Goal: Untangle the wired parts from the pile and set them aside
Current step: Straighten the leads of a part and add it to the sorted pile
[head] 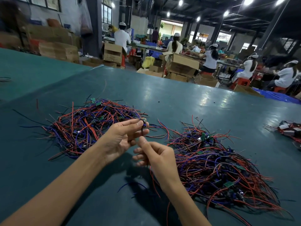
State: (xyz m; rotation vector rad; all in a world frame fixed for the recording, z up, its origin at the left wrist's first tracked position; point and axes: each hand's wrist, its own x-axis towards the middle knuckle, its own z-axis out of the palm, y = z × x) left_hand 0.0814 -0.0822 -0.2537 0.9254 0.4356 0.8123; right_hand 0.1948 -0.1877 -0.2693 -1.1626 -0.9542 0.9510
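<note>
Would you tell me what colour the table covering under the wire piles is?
The table covering is dark teal; the head view shows it best.

**View:** head, sole entry.
**Mount:** worn on the person's head; wide-angle, with straight lines bowed near the frame edges.
**Facing:** forward and down across the surface point(179, 98).
**Nearness:** close. Both forearms enter from the bottom edge. Above the surface's near part, the left hand point(121, 139) pinches a wired part point(143, 124) at frame centre, and the right hand point(157, 158) grips its wires.
**Beyond the surface's far edge:** workshop hall with seated workers point(210, 57), small and soft in the upper frame.
</note>
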